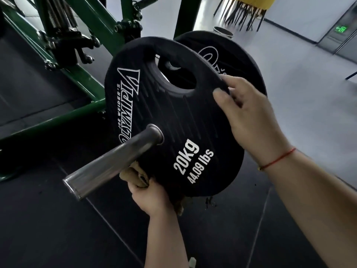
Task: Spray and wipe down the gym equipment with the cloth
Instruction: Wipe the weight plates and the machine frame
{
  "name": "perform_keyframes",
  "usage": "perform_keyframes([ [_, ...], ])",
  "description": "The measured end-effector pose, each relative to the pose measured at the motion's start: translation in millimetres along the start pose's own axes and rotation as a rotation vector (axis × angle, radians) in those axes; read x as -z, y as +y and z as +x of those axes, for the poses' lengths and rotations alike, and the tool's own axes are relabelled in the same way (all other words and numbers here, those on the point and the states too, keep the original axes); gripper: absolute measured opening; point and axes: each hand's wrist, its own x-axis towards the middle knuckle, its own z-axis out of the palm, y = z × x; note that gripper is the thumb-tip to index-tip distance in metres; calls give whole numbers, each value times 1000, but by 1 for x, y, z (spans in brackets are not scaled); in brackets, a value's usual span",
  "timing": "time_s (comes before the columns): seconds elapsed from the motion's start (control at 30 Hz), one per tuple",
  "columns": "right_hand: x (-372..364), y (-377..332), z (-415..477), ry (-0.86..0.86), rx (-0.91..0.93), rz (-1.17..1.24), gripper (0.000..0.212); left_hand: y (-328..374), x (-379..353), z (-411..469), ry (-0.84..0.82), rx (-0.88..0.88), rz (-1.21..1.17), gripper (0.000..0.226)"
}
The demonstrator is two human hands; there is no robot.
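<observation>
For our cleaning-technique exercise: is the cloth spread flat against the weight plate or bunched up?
Bunched up. The tan cloth lies crumpled, gripped by the left hand, against the lower edge of the 20kg plate.

The crumpled tan cloth (135,176) is mostly hidden by the silver steel bar (114,163), the black round 20kg weight plate (173,113) and the left grip (150,196). On the right grip (249,117), the fingertips are concealed behind that plate's rim. A second black plate (199,41) is largely covered. The yellow object on black legs (251,2) is blurred and cropped at the top edge.
</observation>
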Motion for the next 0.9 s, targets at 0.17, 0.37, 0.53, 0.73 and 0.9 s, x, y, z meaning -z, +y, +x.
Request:
perform_keyframes([
  [0.17,-6,16,-7,-92,116,-13,51,5,-11,-2,-102,106,61,44],
  [0.37,-21,27,-1,64,236,-5,46,32,-29,-56,-222,-101,148,47],
  [0.53,-25,28,-1,118,260,-39,44,55,-28,-97,-393,-302,87,35],
  [0.73,-23,29,-2,110,269,-15,44,50,-22,-62,-264,-447,-10,47],
  [0.9,-23,28,-2,92,261,-10,45,-2,-7,-34,-282,-635,199,67],
])
